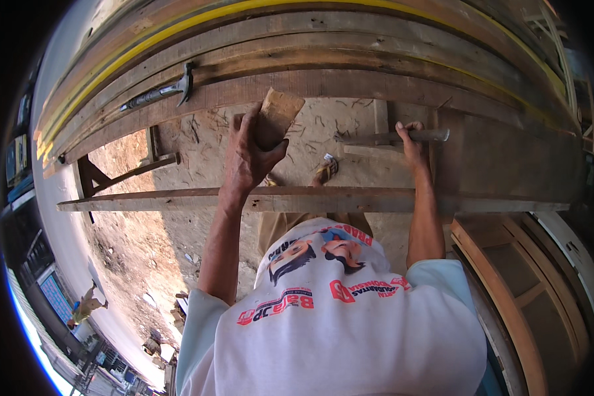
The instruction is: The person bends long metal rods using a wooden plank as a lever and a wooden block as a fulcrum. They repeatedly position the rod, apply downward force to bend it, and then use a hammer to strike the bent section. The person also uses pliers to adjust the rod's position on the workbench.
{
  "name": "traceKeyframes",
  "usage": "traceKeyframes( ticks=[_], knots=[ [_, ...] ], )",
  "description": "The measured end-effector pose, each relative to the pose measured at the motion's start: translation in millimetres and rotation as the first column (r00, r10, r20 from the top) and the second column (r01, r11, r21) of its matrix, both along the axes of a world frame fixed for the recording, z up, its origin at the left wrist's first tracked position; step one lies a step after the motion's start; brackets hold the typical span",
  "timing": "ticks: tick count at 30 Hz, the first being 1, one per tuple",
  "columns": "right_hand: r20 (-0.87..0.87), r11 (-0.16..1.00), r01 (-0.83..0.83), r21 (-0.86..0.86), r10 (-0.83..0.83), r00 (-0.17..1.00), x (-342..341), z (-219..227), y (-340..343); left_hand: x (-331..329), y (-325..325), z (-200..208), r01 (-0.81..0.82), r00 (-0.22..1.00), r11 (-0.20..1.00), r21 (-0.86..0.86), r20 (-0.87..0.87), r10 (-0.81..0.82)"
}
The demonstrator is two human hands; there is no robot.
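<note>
Head view: left hand [249, 148] grips rough, rectangular brown block [280, 113], right hand [412, 144] grips slim dark bar [432, 135], claw hammer [185, 84] lies on long weathered wooden planks [350, 82].

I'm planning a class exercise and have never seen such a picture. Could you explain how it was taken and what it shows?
There is no machine here: a person works with two bare hands. The picture comes from a wide fisheye camera worn on the head and looking down, so straight edges bend; its left is the person's left. The left hand holds a wooden block. The right hand holds a long, dark tool, whose kind I cannot tell. Ahead, a hammer lies on planks. Nearer the body runs a narrow board.
</note>
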State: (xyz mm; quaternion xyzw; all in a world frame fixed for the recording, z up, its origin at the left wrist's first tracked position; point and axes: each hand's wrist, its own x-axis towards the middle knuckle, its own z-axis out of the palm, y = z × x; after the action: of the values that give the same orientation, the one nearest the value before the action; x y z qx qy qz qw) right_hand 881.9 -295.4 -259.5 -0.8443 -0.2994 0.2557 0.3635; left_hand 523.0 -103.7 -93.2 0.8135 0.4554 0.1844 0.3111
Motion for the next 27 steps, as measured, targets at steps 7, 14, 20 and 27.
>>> traceKeyframes(
  ticks=[7, 14, 20, 27],
  knots=[
    [-0.05, 0.773, 0.186, -0.606, -0.27, 0.962, -27.5, 116.5, 28.9, 35.5, 74.2, -45.6, 0.015, 0.997, 0.955, 0.296, -0.076, 0.007],
    [0.303, 0.882, 0.198, -0.429, -0.066, 0.951, 38.3, 0.8, -3.6, 44.6, 40.9, -42.4, -0.018, 0.999, 0.979, 0.204, -0.026, 0.024],
    [0.163, 0.86, 0.072, -0.506, 0.014, 0.987, 29.8, 26.5, 32.7, -45.9, -17.6, -26.4, -0.21, 0.978, 0.958, 0.193, 0.049, 0.205],
    [0.023, 0.831, 0.023, -0.556, -0.012, 1.0, -4.0, 113.2, 34.4, -202.4, -60.9, -17.5, -0.621, 0.782, 0.782, 0.047, -0.017, 0.622]
  ],
)
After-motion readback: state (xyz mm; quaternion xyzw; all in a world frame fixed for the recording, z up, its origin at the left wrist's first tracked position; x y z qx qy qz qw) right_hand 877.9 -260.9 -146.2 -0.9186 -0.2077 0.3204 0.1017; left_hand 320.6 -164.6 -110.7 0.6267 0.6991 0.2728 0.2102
